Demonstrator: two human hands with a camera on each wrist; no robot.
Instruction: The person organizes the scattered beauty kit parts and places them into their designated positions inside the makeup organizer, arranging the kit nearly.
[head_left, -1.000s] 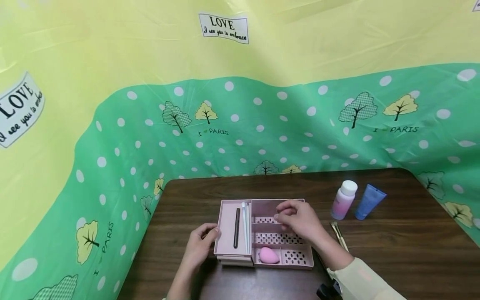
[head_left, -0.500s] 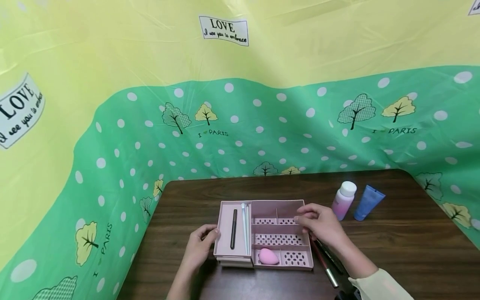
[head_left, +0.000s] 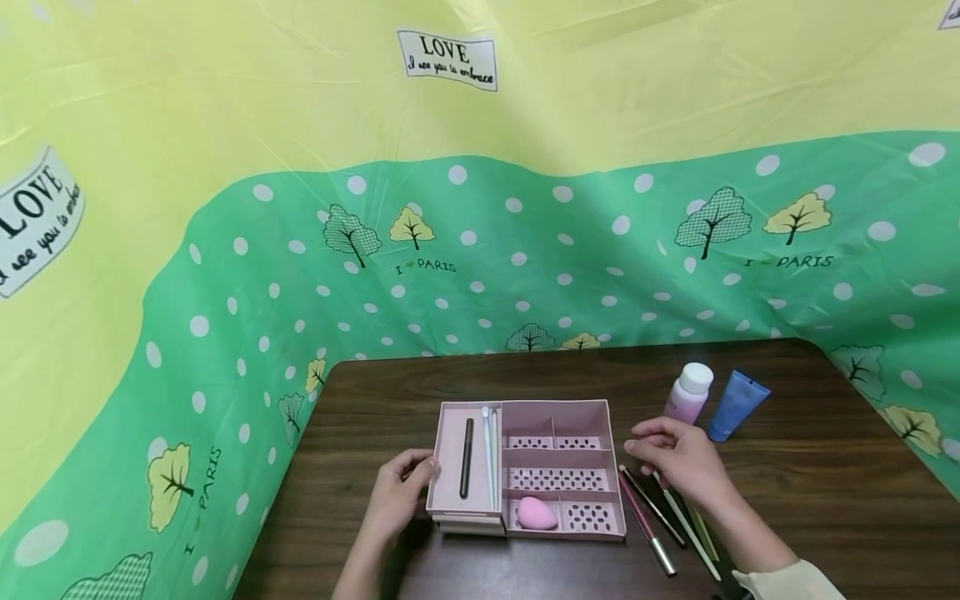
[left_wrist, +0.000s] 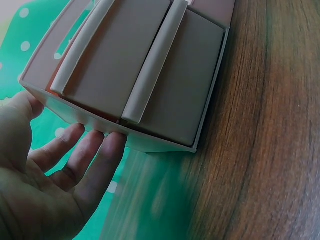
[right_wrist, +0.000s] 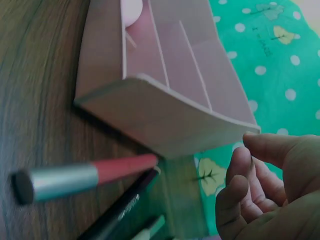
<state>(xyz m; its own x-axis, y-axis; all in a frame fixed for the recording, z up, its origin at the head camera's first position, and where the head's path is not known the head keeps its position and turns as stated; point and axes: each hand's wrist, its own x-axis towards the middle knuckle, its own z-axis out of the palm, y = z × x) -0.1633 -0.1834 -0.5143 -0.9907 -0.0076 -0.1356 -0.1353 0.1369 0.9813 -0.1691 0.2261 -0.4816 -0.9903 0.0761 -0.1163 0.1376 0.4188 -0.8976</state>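
A pink organizer (head_left: 554, 408) has a shallow top tray on the left and divided compartments on the right. My left hand (head_left: 399, 493) rests fingertips on its left side wall, with the thumb at the top edge; two drawer fronts (left_wrist: 185, 75) show in the left wrist view. In the tray lie a black pen (head_left: 467, 458) and slim light-handled brushes (head_left: 489, 458). A pink makeup sponge (head_left: 537, 513) sits in the front compartment. My right hand (head_left: 678, 458) hovers right of the organizer, fingers loosely bent and holding nothing. Below it lie a red brush (head_left: 645, 518) and a black pencil (head_left: 660, 512).
Light and greenish brush handles (head_left: 693, 533) lie beside the black pencil. Behind the right hand stand a white-capped pink bottle (head_left: 692, 390) and a blue tube (head_left: 738, 406). A patterned green and yellow cloth (head_left: 480, 250) hangs around the dark wooden table (head_left: 360, 400).
My right hand has moved right, from over the organizer's rear compartments to beside it, first covering and then uncovering brushes there. The left hand stays at the organizer's side.
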